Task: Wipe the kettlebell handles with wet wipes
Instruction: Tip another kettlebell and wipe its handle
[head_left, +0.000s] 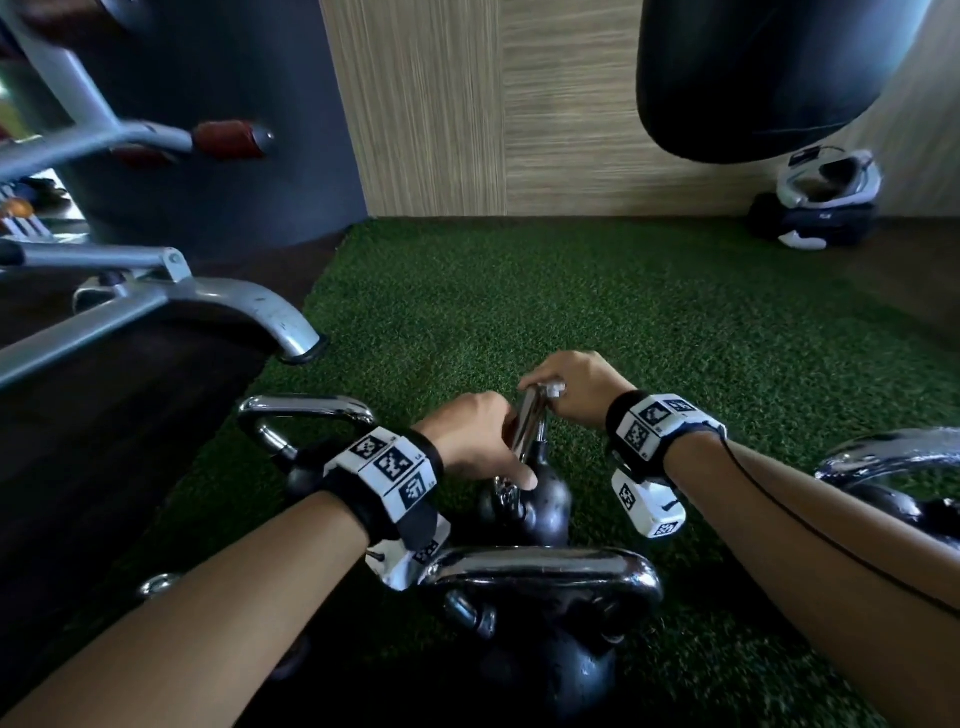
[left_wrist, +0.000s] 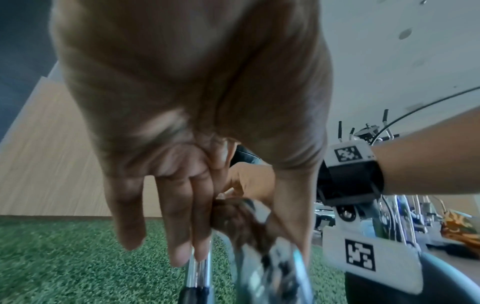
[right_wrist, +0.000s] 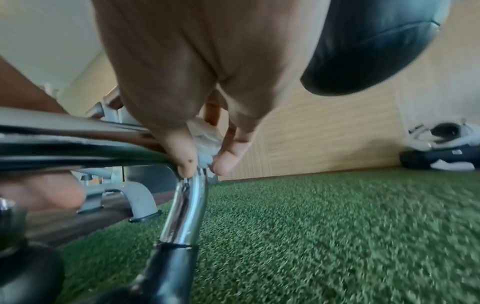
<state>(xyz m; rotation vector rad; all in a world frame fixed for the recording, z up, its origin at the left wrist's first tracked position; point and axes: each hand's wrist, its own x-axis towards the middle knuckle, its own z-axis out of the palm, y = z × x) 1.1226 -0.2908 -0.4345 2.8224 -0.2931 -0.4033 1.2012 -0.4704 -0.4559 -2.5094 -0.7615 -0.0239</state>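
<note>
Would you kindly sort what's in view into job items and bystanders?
Job:
- middle kettlebell, left hand on its handle
- wet wipe, pinched by right hand
- other kettlebells

Lying about:
- punching bag
- machine frame
- headset

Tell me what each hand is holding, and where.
Right hand pinches a wet wipe against the kettlebell handle's far corner; left hand holds that handle's near end.

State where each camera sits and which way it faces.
Head: on the head, facing forward and down at the black kettlebell with the chrome handle; both forearms show.
Left wrist: looks along the left hand toward the green artificial turf.
Right wrist: looks along the right hand, whose fingers pinch a white wet wipe.
All three views show handle and turf.
</note>
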